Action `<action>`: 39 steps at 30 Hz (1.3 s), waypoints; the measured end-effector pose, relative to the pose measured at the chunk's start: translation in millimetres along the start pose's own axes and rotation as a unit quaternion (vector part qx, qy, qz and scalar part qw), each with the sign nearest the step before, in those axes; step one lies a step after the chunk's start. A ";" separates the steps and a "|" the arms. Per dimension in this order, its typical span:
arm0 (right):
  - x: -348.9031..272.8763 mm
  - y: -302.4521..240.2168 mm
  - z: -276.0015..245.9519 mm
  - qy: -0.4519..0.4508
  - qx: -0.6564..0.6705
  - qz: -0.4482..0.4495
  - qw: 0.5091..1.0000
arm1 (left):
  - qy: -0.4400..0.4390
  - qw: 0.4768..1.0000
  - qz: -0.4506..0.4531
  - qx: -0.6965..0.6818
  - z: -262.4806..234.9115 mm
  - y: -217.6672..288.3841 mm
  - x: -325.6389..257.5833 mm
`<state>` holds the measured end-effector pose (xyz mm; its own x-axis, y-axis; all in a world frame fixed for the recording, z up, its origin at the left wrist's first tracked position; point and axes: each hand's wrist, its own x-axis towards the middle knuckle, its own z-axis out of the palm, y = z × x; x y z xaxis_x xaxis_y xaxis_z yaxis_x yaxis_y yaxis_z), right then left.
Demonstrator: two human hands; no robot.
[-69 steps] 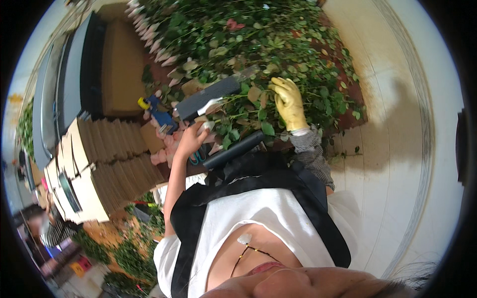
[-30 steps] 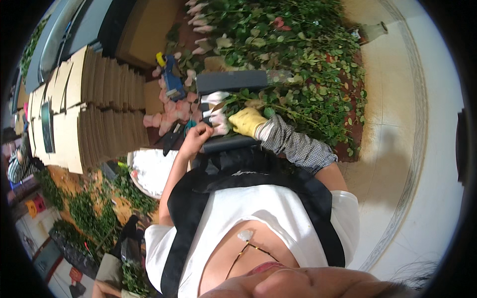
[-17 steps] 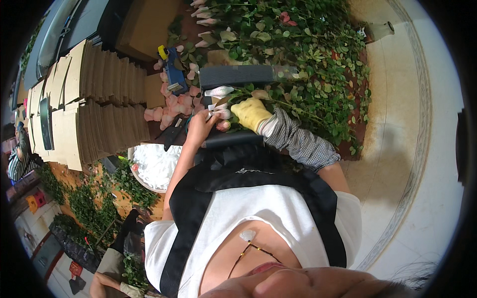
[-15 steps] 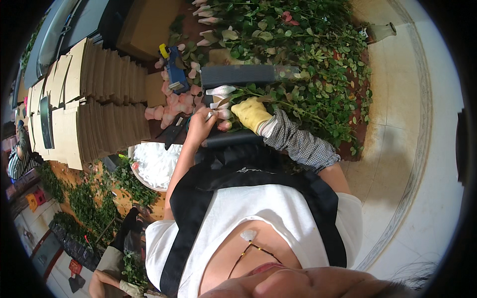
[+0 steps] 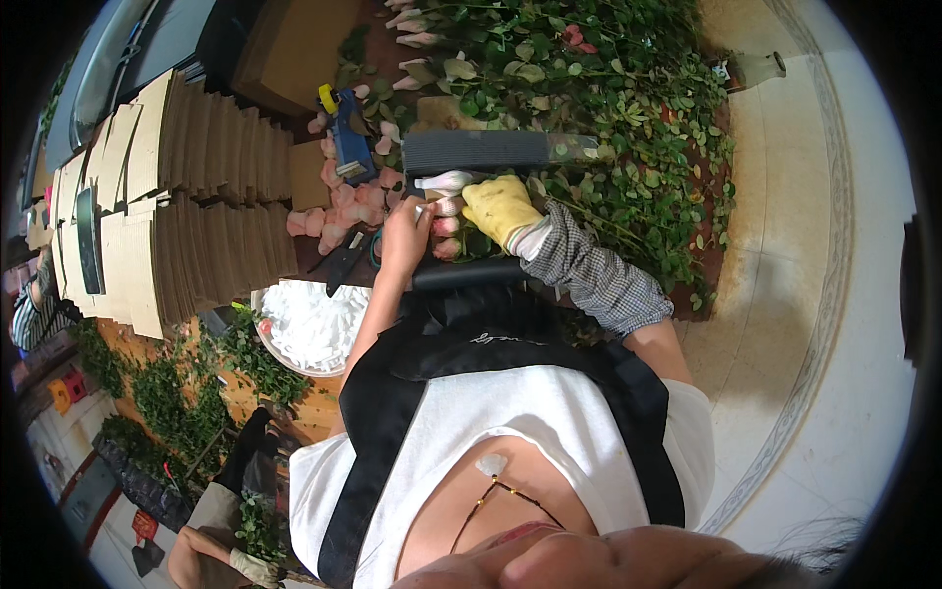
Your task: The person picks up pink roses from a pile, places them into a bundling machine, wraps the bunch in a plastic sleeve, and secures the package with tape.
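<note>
My left hand (image 5: 403, 239) is bare, its fingertips pinching a white foam sleeve at the tip of a rose bud (image 5: 447, 206). Just below that bud, my right hand (image 5: 502, 210), in a yellow glove and checked oversleeve, is closed around the rose where bud meets stem; the stem is mostly hidden. Nearer me lie two pink rose buds, the lower one (image 5: 447, 250) showing its open petals. Beyond my fingers rests another rose bud (image 5: 444, 182) in a white sleeve.
A dark ribbed block (image 5: 476, 151) lies beyond my hands. Leafy rose stems (image 5: 628, 128) spread to the right. Loose pink petals (image 5: 339, 211), a blue tape dispenser (image 5: 348, 142) and stacked cardboard (image 5: 221, 152) are left. White sleeves fill a basket (image 5: 307, 371). Another person's gloved hand (image 5: 257, 569) shows lower left.
A bud that was under white now shows pink. Both hands have moved to the neighbouring bud, slightly farther from me.
</note>
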<state>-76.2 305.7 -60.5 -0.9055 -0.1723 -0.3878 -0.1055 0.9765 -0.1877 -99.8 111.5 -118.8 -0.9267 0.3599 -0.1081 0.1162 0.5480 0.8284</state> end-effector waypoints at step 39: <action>5.7 19.9 26.2 0.157 0.017 0.031 0.987 | -0.105 0.926 -0.150 -0.330 -8.2 35.1 13.2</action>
<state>-72.6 320.8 -90.1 -0.9930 -0.0583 -0.1024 -0.0364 0.9783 -0.2042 -110.9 129.3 -86.6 -0.7837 0.4430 -0.4355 -0.4433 0.0923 0.8916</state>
